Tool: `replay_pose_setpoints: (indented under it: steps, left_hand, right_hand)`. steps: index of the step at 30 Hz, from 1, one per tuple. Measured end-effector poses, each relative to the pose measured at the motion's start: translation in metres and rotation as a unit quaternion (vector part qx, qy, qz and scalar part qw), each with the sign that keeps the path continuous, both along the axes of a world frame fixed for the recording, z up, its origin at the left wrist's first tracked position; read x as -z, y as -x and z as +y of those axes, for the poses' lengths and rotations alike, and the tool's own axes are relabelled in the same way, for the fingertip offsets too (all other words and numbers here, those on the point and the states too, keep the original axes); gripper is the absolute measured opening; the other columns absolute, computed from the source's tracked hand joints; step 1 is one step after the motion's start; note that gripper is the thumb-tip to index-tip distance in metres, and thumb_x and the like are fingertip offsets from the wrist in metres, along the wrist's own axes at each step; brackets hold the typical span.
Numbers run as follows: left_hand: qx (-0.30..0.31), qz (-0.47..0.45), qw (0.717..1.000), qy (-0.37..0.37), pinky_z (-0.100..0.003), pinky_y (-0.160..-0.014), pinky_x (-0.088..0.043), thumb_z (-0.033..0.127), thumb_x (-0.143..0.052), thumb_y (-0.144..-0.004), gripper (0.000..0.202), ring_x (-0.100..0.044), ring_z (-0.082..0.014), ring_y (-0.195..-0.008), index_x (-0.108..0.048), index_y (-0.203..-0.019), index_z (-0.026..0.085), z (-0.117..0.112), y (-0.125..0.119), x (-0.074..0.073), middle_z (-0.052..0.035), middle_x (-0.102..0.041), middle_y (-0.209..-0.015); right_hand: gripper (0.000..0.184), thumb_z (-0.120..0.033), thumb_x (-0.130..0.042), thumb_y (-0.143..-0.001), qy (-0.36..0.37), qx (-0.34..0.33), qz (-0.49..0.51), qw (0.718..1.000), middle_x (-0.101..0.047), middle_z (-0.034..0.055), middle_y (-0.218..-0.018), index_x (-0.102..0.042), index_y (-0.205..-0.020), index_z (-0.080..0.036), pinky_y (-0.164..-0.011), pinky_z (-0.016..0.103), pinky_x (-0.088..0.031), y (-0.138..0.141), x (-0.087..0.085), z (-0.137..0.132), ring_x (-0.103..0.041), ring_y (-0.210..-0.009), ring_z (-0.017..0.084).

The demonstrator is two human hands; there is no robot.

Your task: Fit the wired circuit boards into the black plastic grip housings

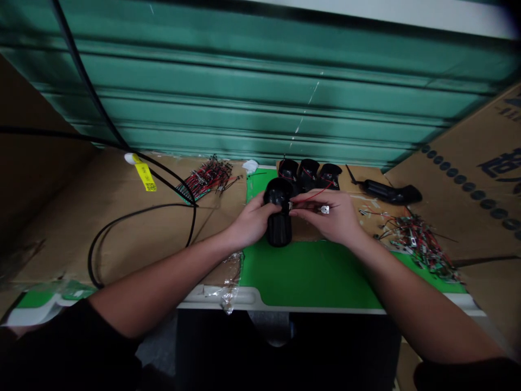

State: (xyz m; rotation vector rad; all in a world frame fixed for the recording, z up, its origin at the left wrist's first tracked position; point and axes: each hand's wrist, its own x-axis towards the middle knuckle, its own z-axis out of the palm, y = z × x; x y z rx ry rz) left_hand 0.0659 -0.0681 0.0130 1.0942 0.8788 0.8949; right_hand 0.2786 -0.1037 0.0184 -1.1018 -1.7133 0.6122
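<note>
My left hand (pixel 253 220) is wrapped round a black cylindrical housing (pixel 279 225) held just above the green mat (pixel 309 271). My right hand (pixel 331 214) is closed, pinching a small metal part with a thin red wire (pixel 321 191) at the housing's open top. A small silver piece sticks out between its fingers. Behind the hands three more black housings (pixel 309 171) with red wires stand in a row.
A bundle of red and black wired parts (pixel 207 176) lies back left. Loose wired parts (pixel 419 241) are piled at the right. A black tool (pixel 388 193) lies back right. Black cables (pixel 134 217) loop over the cardboard on the left, by a yellow tag (pixel 145 175). A green shutter stands behind.
</note>
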Motion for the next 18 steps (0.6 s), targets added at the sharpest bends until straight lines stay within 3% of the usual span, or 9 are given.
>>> replay_pose_setpoints:
  steps: [5,9,13,18]
  left_hand:
    - [0.009,-0.006,1.000,-0.005,-0.032,-0.085,-0.048,0.030,-0.078,-0.072,0.029,-0.061,-0.0205,-0.089,-0.071,-0.097,0.018,0.001,0.000,0.001,-0.0008,-0.069,-0.090]
    - [-0.008,-0.008,1.000,-0.006,-0.031,-0.083,-0.049,0.029,-0.083,-0.069,0.028,-0.062,-0.0198,-0.086,-0.072,-0.093,0.018,0.001,-0.001,0.001,-0.0009,-0.071,-0.088]
    - [-0.017,-0.031,0.999,0.035,-0.032,-0.074,-0.049,0.034,-0.090,-0.070,0.028,-0.064,-0.0188,-0.075,-0.073,-0.085,0.017,0.000,-0.001,0.002,-0.0031,-0.073,-0.081]
    - [-0.013,-0.081,0.993,0.080,-0.030,-0.070,-0.048,0.035,-0.099,-0.066,0.033,-0.065,-0.0168,-0.070,-0.074,-0.078,0.016,-0.003,-0.001,-0.001,-0.0031,-0.073,-0.078]
  right_hand:
    - [0.023,-0.040,-0.093,-0.086,0.001,-0.010,-0.004,1.000,-0.086,0.0066,-0.098,-0.088,-0.103,-0.026,-0.071,0.035,-0.066,0.000,0.002,0.001,-0.079,-0.078,0.021]
    - [0.028,-0.047,-0.094,-0.084,0.012,0.007,-0.011,1.000,-0.084,0.0058,-0.089,-0.087,-0.097,-0.023,-0.062,0.032,-0.061,0.001,0.002,0.001,-0.075,-0.069,0.019]
    - [0.035,-0.053,-0.094,-0.082,0.023,0.044,0.003,0.999,-0.079,0.0032,-0.075,-0.082,-0.090,-0.022,-0.053,0.029,-0.054,0.004,0.003,-0.001,-0.066,-0.058,0.015]
    - [0.035,-0.054,-0.093,-0.083,-0.002,0.077,-0.001,0.997,-0.079,0.0031,-0.076,-0.079,-0.088,-0.022,-0.056,0.030,-0.057,0.009,0.010,-0.003,-0.068,-0.060,0.016]
